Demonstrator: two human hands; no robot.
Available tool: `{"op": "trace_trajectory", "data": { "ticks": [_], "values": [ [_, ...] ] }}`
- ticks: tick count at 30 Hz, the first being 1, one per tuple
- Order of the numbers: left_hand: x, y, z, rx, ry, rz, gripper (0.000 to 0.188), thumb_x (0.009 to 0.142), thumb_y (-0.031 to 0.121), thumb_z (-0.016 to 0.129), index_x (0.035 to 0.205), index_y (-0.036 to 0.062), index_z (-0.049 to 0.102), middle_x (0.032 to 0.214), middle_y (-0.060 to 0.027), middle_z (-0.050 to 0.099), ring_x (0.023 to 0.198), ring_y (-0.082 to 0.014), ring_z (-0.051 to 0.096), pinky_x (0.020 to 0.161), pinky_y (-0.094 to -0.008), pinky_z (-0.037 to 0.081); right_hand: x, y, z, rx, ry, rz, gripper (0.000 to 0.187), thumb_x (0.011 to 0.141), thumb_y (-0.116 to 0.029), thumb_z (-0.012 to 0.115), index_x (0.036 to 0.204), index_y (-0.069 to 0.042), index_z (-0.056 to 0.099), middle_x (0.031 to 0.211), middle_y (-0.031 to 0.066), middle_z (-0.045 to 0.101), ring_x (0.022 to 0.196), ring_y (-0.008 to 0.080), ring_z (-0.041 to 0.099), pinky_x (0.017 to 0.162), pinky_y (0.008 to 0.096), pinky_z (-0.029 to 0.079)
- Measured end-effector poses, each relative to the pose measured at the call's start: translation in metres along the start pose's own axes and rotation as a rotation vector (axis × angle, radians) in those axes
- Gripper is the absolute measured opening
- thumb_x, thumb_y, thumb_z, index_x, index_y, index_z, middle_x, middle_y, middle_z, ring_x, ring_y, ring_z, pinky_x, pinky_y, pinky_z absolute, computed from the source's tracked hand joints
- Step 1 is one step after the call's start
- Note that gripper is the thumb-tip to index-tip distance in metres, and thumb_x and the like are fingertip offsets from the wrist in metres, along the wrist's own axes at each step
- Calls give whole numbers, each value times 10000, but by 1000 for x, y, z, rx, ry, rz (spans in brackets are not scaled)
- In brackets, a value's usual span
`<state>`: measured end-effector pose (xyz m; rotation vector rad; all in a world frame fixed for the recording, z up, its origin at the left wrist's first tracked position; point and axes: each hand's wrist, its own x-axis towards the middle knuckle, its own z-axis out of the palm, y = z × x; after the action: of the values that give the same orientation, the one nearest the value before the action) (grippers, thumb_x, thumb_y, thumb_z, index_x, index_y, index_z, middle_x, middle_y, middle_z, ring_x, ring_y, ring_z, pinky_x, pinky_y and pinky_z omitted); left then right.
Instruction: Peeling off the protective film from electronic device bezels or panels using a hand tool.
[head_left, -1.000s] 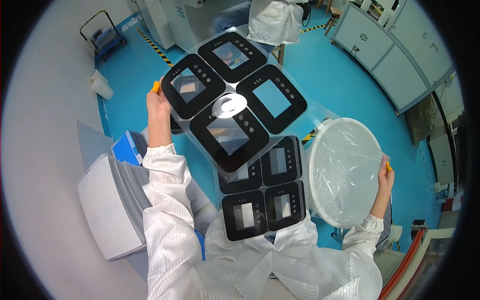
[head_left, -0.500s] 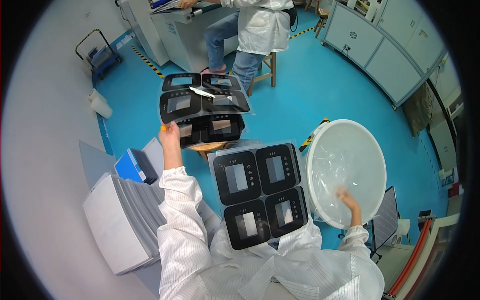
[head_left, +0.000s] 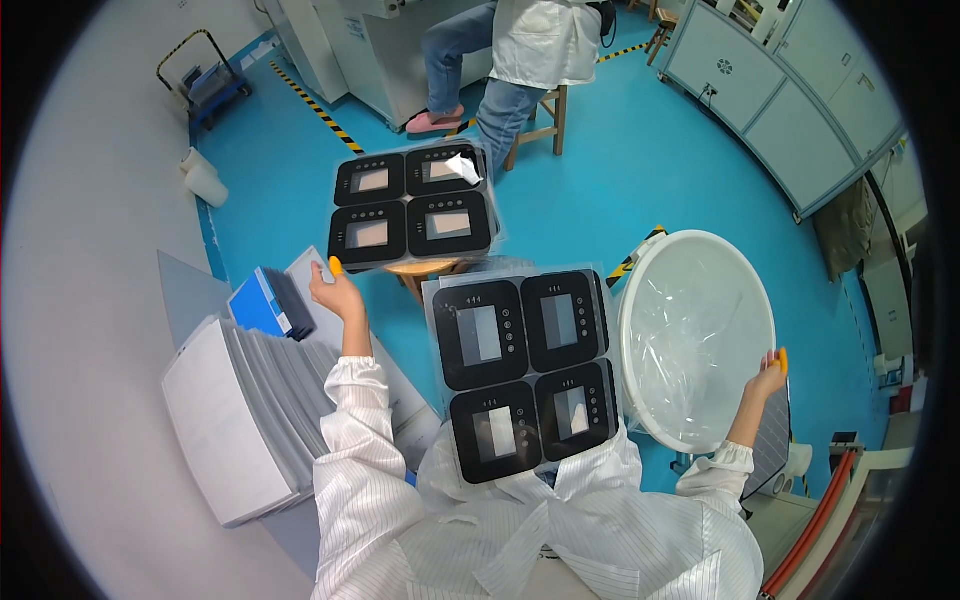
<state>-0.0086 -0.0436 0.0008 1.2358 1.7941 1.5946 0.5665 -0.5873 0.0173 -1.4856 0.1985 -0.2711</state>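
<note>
A sheet of black display panels (head_left: 415, 205), two by two under clear film with a white tab at its corner, lies flat on a wooden stool (head_left: 425, 270) in front of me. My left hand (head_left: 335, 288), with an orange finger cot, hovers open just left of and below that sheet, apart from it. A second, similar sheet of black panels (head_left: 525, 370) rests on my lap. My right hand (head_left: 768, 375), also with an orange cot, is raised at the right rim of a round white bin (head_left: 640, 300) lined with clear plastic. It holds nothing that I can see.
A stack of grey-white trays (head_left: 235, 430) and a blue box (head_left: 262, 302) sit at my left. Another person in a white coat (head_left: 530, 50) sits on a wooden stool ahead. Cabinets (head_left: 790, 90) line the upper right, and a small cart (head_left: 205, 80) stands at the upper left.
My left hand brought the four-panel sheet down from the air onto the stool and let go. My right hand moved out of the bin to its right rim.
</note>
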Motion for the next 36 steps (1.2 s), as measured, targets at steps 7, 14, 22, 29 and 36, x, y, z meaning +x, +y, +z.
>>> {"op": "trace_trajectory", "data": {
  "ticks": [7,14,22,29,36],
  "values": [
    [-4,-40,-3,215,-34,-26,662,784,10,568,1370,17,261,1315,-218,348,1220,-364,316,1025,-435,244,-141,-81,122,-66,-613,-314,241,881,-72,496,1093,-11,593,1089,95,595,962,159,584,852,279,450],
    [-50,35,-18,-498,-361,107,315,868,35,545,1180,2,514,1038,-92,595,920,-167,574,806,-262,442,-324,-101,213,-286,-1389,-570,230,827,-19,567,1045,-61,627,1009,92,596,900,206,578,773,302,458],
    [-129,87,-60,-386,-835,-184,193,839,-6,568,1028,-19,599,895,-34,620,790,-71,556,712,-184,445,-433,-85,250,-207,-1712,-962,431,770,-63,634,1188,-74,530,1294,148,396,1244,352,328,1026,431,294],
    [-134,94,-62,-349,-744,-1,286,736,-121,532,988,-22,624,912,-49,632,754,-78,541,693,-196,437,-461,-90,238,-281,-1589,-1203,493,745,-36,630,1219,-42,497,1318,188,350,1271,395,275,1027,480,274],
    [-136,106,-65,-376,-730,-9,262,735,-114,533,959,-24,633,886,-47,630,750,-77,539,685,-195,431,-453,-98,238,-77,-1559,-1134,455,715,-39,646,1159,-17,548,1255,151,426,1235,384,329,998,478,305]
  ]
}}
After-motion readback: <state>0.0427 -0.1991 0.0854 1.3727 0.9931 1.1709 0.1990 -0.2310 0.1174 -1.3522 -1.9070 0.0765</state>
